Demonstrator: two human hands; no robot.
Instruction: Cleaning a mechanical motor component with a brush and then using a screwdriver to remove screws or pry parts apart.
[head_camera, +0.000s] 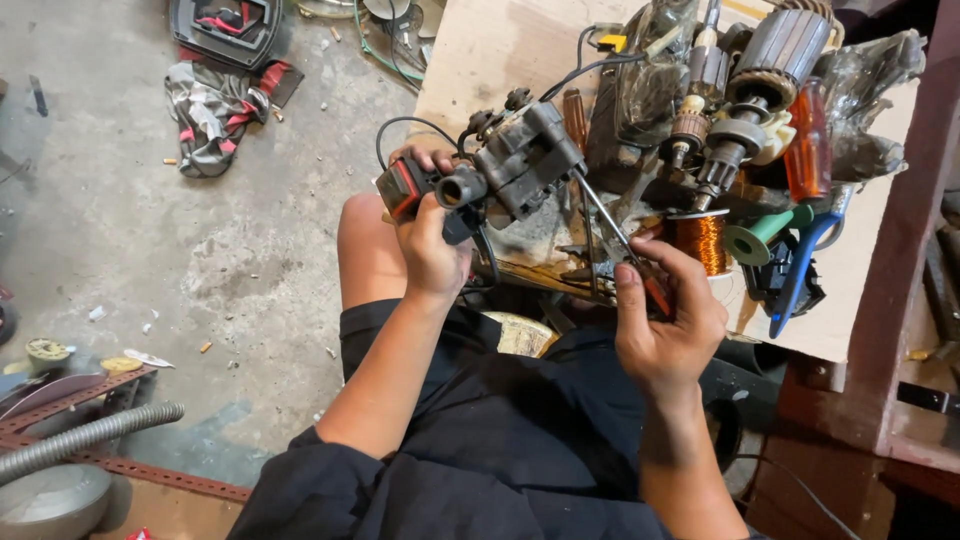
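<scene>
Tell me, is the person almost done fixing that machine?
Not nearly. Already done: the armature is out and lies on the wooden board beside a copper wire spool. In hand: the left hand grips the dark power tool body, and the right hand pokes a screwdriver at it. Left: the tool remains apart.

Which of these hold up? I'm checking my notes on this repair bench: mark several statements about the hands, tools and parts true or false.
1. The left hand holds the dark grey power-tool body with a red end. True.
2. The right hand is empty. False: it grips a slim metal screwdriver aimed at the tool.
3. A shiny copper wire spool sits on the wooden board. True.
4. The grey corrugated hose lies on the board. False: it lies on the floor.
</scene>
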